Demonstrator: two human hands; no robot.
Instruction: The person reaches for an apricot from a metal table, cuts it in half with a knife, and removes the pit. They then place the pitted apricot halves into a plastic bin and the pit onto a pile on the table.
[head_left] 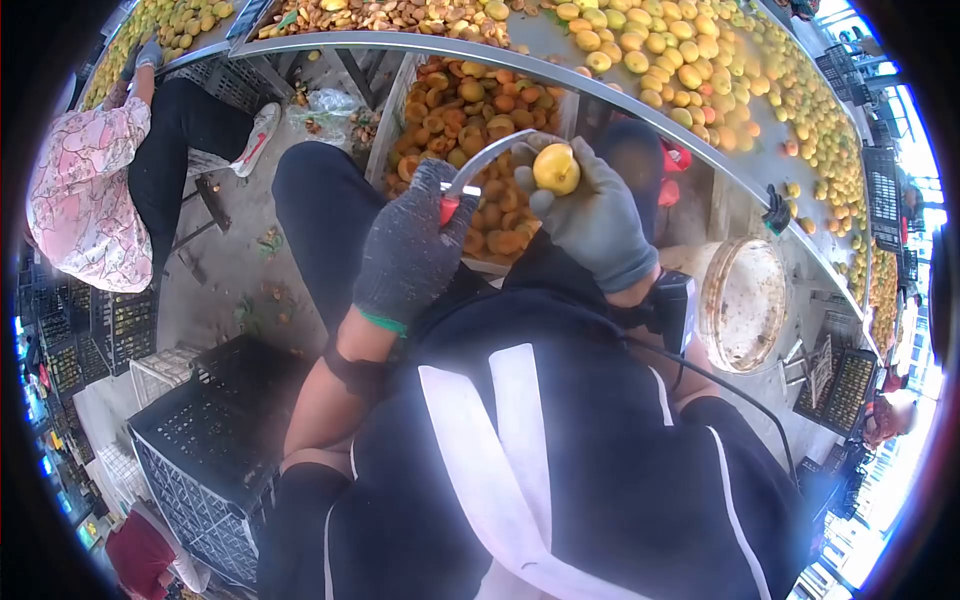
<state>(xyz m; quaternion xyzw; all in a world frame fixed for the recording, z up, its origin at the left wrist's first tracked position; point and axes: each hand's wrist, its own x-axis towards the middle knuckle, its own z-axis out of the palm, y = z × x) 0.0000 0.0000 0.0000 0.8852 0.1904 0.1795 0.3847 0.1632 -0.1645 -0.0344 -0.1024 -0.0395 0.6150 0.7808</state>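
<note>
My left hand (410, 240), in a dark grey glove with a green cuff, is closed round the red handle of a curved knife (485, 160). The blade arcs up and to the right, its tip close to the fingers of my other hand. My right hand (595, 215), in a lighter grey glove, grips a whole yellow apricot (556, 169) between thumb and fingers. Below both hands, between my knees, stands a crate (390, 115) filled with cut orange apricot halves (470, 110).
A metal-rimmed table (620, 85) curves ahead, bearing many apricots (690, 60) and a brownish heap of fruit pieces (380, 20). At right is a stained white bucket (745, 305); at lower left, a black crate (215, 400). A person in a pink patterned top (95, 190) sits at left.
</note>
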